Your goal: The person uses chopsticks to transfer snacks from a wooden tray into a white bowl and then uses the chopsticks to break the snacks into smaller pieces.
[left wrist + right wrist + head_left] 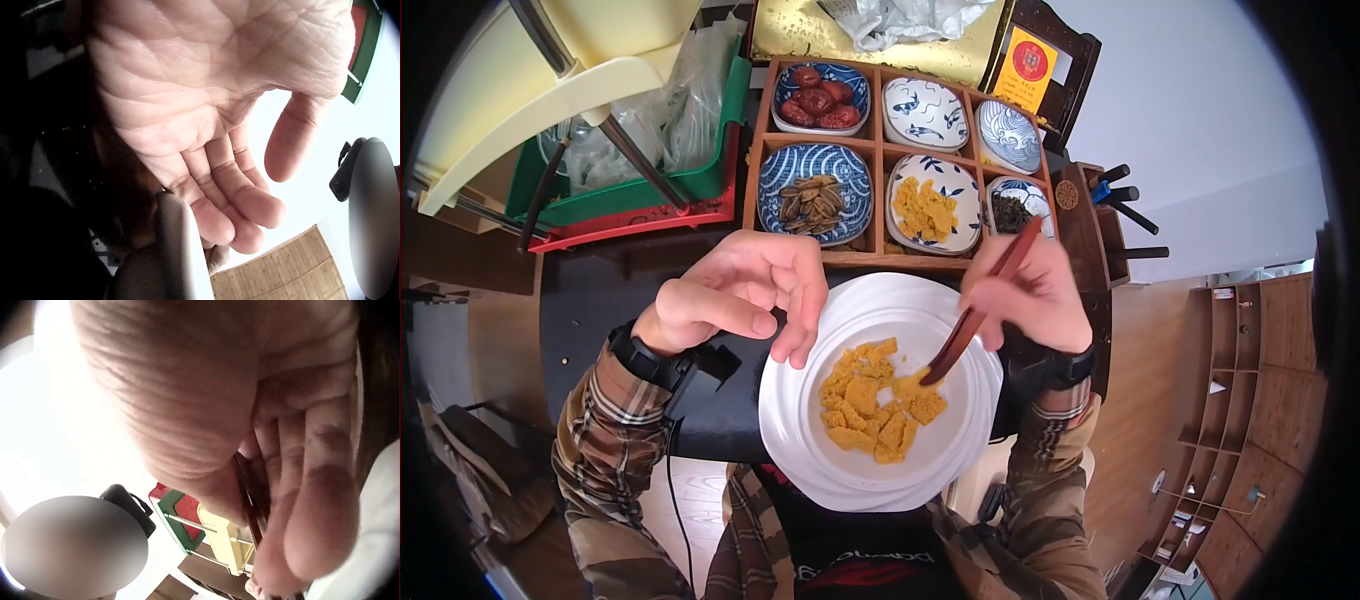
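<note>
My right hand [1035,290] grips reddish-brown wooden tongs [1000,270], slanting down to the left. Their tips reach yellow-orange crisp pieces [862,395] in a wide white bowl [790,440]. Several of these flat, crumbly pieces lie on the bowl's bottom, left of the tips. Over the bowl's upper left rim hovers my left hand [745,290], its fingers loosely bent and nothing held. In the left wrist view the palm and bent fingers of that hand [212,112] show bare. The right wrist view shows the tongs [250,497] between thumb and fingers.
Behind the bowl, a wooden divided tray [880,262] holds patterned dishes with red dates [812,100], brown seeds [810,205], yellow crumbs [925,210] and dark leaves [1010,212]. A green and red crate [640,215] with plastic bags stands left. Black-handled tools [1115,192] stand right.
</note>
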A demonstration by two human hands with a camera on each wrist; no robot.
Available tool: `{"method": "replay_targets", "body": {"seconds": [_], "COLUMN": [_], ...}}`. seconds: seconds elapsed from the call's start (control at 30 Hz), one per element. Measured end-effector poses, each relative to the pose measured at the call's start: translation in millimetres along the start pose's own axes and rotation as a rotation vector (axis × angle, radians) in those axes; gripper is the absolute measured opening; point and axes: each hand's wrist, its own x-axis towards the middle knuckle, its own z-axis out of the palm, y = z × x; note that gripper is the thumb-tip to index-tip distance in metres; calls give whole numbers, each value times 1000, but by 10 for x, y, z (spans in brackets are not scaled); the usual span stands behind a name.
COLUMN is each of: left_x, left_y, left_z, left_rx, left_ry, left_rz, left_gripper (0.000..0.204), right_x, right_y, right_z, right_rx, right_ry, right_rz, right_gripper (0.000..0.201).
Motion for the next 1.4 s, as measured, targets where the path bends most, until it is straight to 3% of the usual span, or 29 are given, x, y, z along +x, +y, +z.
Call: {"method": "replay_targets", "body": {"seconds": [0.1,0.13,0.2,0.33,0.77,1.4], "left_x": [3,3,-1,2,-2,-4], "left_y": [9,17,12,11,13,-18], "left_z": [11,14,6,3,12,-3], "left_rx": [1,-3,8,10,11,-22], "left_ry": [-5,0,-3,-6,0,4], "left_rz": [10,6,8,8,4,2], "left_gripper": [25,25,25,25,24,27], "right_x": [3,41,105,183,305,358], "right_y": [78,85,115,189,285,313], "right_z": [-84,-101,-129,-208,-192,-166], "right_rx": [132,130,62,-71,-81,-124], "right_ry": [317,315,619,831,912,895], "right_rz": [-174,-177,-356,-407,-381,-392], "right_gripper": [20,20,28,28,27,23]}}
